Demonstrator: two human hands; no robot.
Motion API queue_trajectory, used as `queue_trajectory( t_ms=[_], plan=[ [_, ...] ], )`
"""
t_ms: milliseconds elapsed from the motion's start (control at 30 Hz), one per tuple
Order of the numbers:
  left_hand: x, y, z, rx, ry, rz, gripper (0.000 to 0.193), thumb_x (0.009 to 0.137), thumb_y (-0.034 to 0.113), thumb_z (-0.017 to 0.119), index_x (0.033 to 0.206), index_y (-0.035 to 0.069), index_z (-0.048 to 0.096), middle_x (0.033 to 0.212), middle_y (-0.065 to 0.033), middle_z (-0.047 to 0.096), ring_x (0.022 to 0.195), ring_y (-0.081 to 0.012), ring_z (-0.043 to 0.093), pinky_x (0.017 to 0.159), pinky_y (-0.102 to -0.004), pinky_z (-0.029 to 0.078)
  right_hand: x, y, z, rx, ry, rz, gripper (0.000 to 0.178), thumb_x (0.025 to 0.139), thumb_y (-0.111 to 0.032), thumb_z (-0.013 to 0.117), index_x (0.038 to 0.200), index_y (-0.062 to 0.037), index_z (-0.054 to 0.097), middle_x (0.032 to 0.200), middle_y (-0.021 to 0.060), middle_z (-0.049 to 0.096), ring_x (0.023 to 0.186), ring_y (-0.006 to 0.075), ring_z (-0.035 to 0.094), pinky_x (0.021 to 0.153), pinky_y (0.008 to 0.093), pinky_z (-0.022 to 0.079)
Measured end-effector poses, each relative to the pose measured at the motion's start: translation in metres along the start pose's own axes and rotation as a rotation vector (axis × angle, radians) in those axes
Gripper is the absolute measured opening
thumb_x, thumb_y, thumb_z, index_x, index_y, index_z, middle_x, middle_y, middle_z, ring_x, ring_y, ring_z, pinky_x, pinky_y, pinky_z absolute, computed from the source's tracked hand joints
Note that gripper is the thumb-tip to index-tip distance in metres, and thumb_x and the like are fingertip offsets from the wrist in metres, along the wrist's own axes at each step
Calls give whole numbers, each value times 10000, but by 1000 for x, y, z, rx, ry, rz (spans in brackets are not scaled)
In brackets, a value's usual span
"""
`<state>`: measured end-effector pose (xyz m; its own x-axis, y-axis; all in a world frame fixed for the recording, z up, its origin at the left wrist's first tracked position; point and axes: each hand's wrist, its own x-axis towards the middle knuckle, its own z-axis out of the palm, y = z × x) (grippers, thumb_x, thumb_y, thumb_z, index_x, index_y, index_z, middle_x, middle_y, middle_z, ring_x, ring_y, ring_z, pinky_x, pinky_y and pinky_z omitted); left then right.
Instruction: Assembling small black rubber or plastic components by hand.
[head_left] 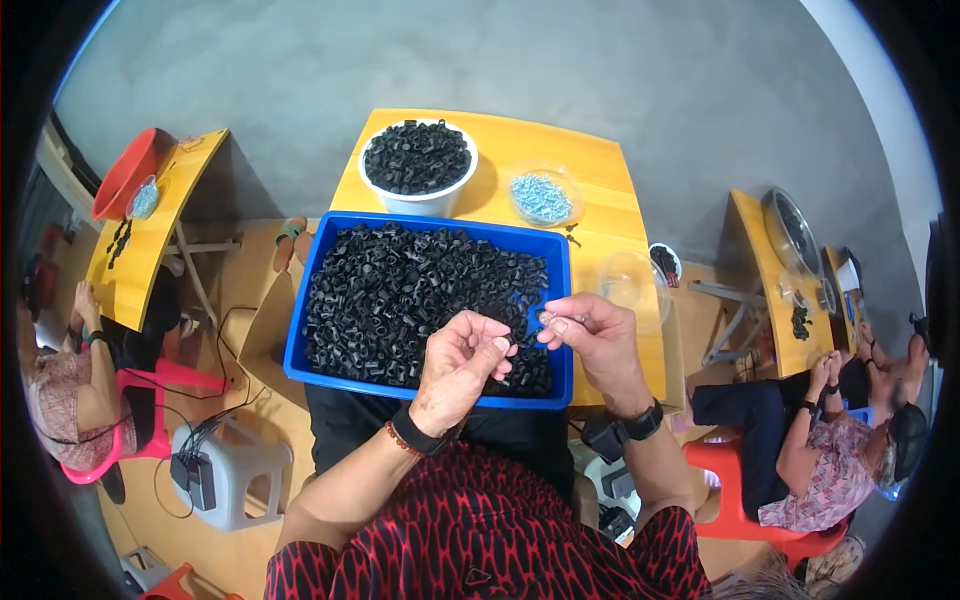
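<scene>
My left hand is pinched closed over the front right part of a blue tray. A dark bit shows at its fingertips, too small to name. Close by on the right, my right hand is also pinched, its fingertips turned toward the left hand. Whatever it holds is too small to make out. Small black plastic parts, many of them ring-shaped, fill the tray. Some blue tray floor shows beside my right fingertips.
Behind the tray, a white bucket of black parts and a clear bowl of bluish screws stand on the yellow table. A clear round container sits at right. Co-workers sit at a left table and right table. Cables lie near a grey stool.
</scene>
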<state>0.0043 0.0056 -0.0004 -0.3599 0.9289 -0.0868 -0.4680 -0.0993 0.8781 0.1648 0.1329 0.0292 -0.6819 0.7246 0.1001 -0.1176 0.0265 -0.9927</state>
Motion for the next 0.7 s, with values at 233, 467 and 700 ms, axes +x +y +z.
queue_trajectory(
  t_ms=[233, 467, 700],
  plan=[
    [1, -2, -3, -62, -26, 25, 118, 956, 61, 635, 1058, 12, 599, 895, -87, 685, 716, -108, 636, 643, -243, 543, -3, 9, 13, 90, -60, -67, 175, 917, 35, 652, 1088, 27, 682, 960, 78, 663, 817, 136, 689, 702, 235, 564],
    [1, -4, -4, -108, -60, 59, 151, 956, 76, 645, 1078, 2, 598, 910, -90, 683, 747, -118, 643, 663, -246, 549, -4, 9, 23, 12, -38, -112, 159, 896, 55, 665, 1047, 22, 703, 960, 74, 657, 797, 111, 657, 705, 220, 549],
    [0, -3, -4, -120, -69, 64, 151, 959, 62, 634, 1091, -8, 606, 922, -100, 689, 749, -126, 650, 681, -261, 562, -7, 11, 30, -160, -11, -205, 143, 886, 24, 688, 1027, 8, 706, 958, 93, 673, 840, 144, 652, 744, 267, 534]
  ],
)
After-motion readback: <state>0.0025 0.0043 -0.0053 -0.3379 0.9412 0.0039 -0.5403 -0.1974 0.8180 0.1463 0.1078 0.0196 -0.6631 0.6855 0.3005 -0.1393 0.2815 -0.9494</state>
